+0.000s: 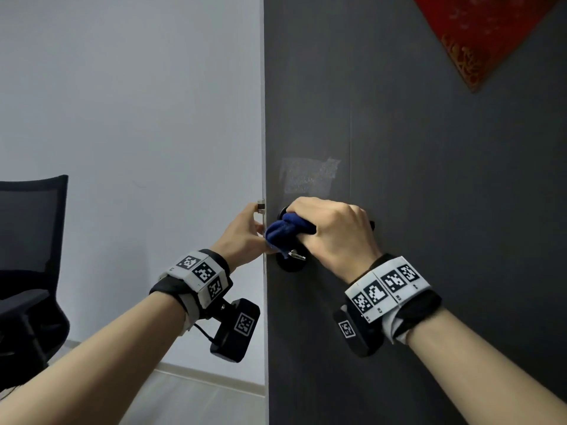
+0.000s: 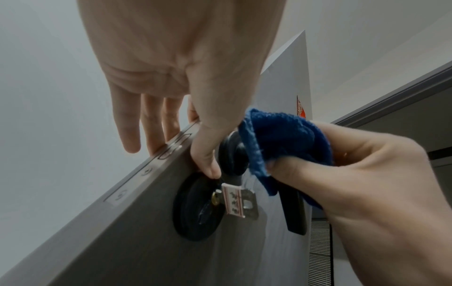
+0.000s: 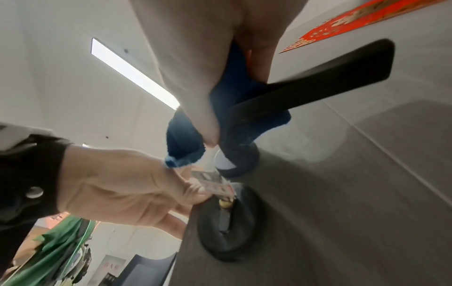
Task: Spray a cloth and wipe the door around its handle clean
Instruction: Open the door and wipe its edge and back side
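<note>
The dark grey door stands ajar, its edge toward me. My right hand grips a blue cloth wrapped over the black lever handle near its round base. In the left wrist view the cloth bunches under the right thumb, with the lever sticking out below. My left hand clasps the door edge, fingers across the latch plate and thumb on the door face. A key with a tag sits in the round black lock below the handle.
A pale, dull patch marks the door just above the handle. A red decoration hangs at the door's upper right. A black office chair stands at the left before a white wall.
</note>
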The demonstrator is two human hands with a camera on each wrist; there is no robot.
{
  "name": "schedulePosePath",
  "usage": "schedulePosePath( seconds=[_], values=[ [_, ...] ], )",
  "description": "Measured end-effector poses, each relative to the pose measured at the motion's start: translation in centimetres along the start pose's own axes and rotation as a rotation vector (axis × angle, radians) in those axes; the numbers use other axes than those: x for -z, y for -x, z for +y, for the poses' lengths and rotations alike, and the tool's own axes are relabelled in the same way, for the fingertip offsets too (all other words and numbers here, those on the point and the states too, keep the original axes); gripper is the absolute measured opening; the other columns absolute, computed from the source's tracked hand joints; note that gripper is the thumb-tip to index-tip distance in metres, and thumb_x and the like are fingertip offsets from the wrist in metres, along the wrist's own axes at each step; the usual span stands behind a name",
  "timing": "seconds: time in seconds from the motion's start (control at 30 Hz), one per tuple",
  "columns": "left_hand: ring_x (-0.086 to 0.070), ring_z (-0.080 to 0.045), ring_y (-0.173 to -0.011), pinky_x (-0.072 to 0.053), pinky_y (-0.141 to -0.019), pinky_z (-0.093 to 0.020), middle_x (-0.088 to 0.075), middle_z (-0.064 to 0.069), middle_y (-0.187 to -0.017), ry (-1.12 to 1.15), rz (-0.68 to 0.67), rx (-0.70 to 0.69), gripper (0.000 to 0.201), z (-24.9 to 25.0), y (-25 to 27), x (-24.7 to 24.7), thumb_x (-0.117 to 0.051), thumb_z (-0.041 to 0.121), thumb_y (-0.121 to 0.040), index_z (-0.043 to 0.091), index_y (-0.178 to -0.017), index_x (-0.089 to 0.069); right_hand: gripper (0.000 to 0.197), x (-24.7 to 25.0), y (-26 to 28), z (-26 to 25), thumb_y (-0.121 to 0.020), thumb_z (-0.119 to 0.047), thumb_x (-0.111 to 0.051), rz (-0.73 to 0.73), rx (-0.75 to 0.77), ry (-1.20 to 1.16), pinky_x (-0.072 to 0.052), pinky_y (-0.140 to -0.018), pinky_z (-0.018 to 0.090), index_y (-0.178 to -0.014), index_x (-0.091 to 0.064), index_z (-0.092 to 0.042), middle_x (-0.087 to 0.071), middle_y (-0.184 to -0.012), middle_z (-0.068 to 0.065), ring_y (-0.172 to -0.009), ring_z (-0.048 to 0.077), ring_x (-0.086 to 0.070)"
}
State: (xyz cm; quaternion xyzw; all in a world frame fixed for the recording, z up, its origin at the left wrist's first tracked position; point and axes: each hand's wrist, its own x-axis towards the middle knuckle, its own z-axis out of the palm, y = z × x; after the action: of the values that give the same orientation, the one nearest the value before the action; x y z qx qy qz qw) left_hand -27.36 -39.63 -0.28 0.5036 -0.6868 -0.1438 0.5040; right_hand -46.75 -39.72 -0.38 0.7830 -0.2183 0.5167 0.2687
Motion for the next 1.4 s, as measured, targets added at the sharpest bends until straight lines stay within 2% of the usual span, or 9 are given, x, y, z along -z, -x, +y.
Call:
schedulePosePath(
  seconds=[0.17, 0.37, 0.57, 0.7, 0.87, 1.0, 1.1, 1.27, 1.4],
  values=[
    [-0.059, -0.015, -0.073, -0.050, -0.062, -0.019, -0.059, -0.005, -0.089, 0.046, -0.038, 0.006, 0.073, -0.8, -0.8, 0.4, -0.084, 0.004, -0.074, 0.013, -0.133, -0.042, 0.027, 0.1, 1.6, 3.3, -0.078, -0.030, -0.070, 0.011, -0.099, -0.110, -0.054, -0.069, 0.036, -0.105, -0.072, -0.034, -0.072, -0.101, -0.016, -0.090, 0.011, -0.069],
    [-0.060, 0.008, -0.053, -0.044, -0.050, -0.007, -0.060, -0.001, -0.084, 0.101, -0.128, -0.018, 0.065, -2.6, -3.1, 0.9, -0.081, 0.000, -0.076, 0.014, -0.127, -0.042, 0.050, 1.1, 3.8, 9.4, -0.062, 0.017, -0.068, -0.023, -0.141, -0.240, -0.055, -0.079, 0.037, -0.100, -0.077, -0.014, -0.075, -0.097, -0.004, -0.093, 0.009, -0.071],
    [-0.072, -0.006, -0.084, -0.053, -0.071, -0.021, -0.073, -0.005, -0.099, 0.064, -0.301, 0.073, 0.069, -3.2, -6.8, 2.2, -0.089, 0.004, -0.069, 0.012, -0.126, -0.051, 0.052, 2.2, 3.0, 14.1, -0.066, 0.024, -0.062, -0.168, -0.459, -0.309, -0.050, -0.073, 0.038, -0.090, -0.079, -0.019, -0.074, -0.087, 0.003, -0.084, 0.022, -0.070],
    [-0.069, -0.016, -0.088, -0.059, -0.076, -0.039, -0.071, 0.003, -0.100, -0.050, -0.276, 0.154, 0.077, -3.2, -7.5, 2.5, -0.095, 0.033, -0.053, 0.023, -0.118, -0.056, 0.036, 2.3, 0.1, 12.6, -0.072, 0.004, -0.070, -0.142, -0.461, -0.183, -0.044, -0.084, 0.020, -0.097, -0.079, -0.021, -0.064, -0.103, 0.002, -0.093, 0.022, -0.056],
    [-0.066, -0.011, -0.087, -0.057, -0.069, -0.021, -0.062, 0.002, -0.100, 0.055, -0.307, 0.371, 0.063, -0.6, -6.7, 3.2, -0.089, 0.006, -0.067, 0.014, -0.116, -0.051, 0.047, 4.1, -3.5, 9.7, -0.073, 0.009, -0.076, -0.243, -0.712, -0.258, -0.043, -0.066, 0.015, -0.103, -0.079, -0.027, -0.050, -0.091, -0.001, -0.078, 0.015, -0.054],
    [-0.063, -0.022, -0.113, -0.059, -0.087, -0.038, -0.061, -0.009, -0.118, 0.183, -0.382, 0.532, 0.065, 2.2, -7.1, 5.4, -0.082, -0.003, -0.072, 0.013, -0.126, -0.049, 0.045, 4.3, -6.8, 6.6, -0.069, 0.009, -0.078, -0.359, -0.878, -0.274, -0.046, -0.065, 0.013, -0.106, -0.078, -0.016, -0.060, -0.094, -0.006, -0.082, 0.005, -0.062],
    [-0.061, -0.030, -0.114, -0.057, -0.080, -0.030, -0.060, -0.017, -0.122, 0.276, -0.368, 0.531, 0.060, 4.4, -8.5, 7.0, -0.067, -0.017, -0.076, 0.012, -0.126, -0.052, 0.039, 2.8, -9.3, 4.4, -0.067, 0.008, -0.074, -0.348, -1.003, -0.319, -0.046, -0.061, 0.012, -0.096, -0.071, -0.017, -0.064, -0.094, -0.005, -0.076, 0.006, -0.065],
    [-0.059, -0.022, -0.100, -0.048, -0.072, -0.017, -0.059, -0.025, -0.122, 0.294, -0.398, 0.515, 0.062, 6.1, -9.1, 8.1, -0.045, -0.020, -0.070, 0.008, -0.125, -0.053, 0.024, 0.2, -10.2, 0.3, -0.070, -0.001, -0.070, -0.494, -1.005, -0.198, -0.045, -0.061, 0.032, -0.089, -0.066, -0.016, -0.061, -0.098, -0.004, -0.077, 0.020, -0.064],
    [-0.058, -0.009, -0.120, -0.045, -0.101, -0.020, -0.062, -0.004, -0.126, 0.215, -0.453, 0.499, 0.073, 5.1, -8.3, 8.1, -0.040, -0.021, -0.070, 0.017, -0.131, -0.053, 0.024, 0.8, -9.6, -1.6, -0.081, -0.041, -0.065, -0.525, -0.977, -0.257, -0.050, -0.060, 0.035, -0.088, -0.064, -0.018, -0.054, -0.101, -0.009, -0.075, 0.013, -0.061]
  ],
)
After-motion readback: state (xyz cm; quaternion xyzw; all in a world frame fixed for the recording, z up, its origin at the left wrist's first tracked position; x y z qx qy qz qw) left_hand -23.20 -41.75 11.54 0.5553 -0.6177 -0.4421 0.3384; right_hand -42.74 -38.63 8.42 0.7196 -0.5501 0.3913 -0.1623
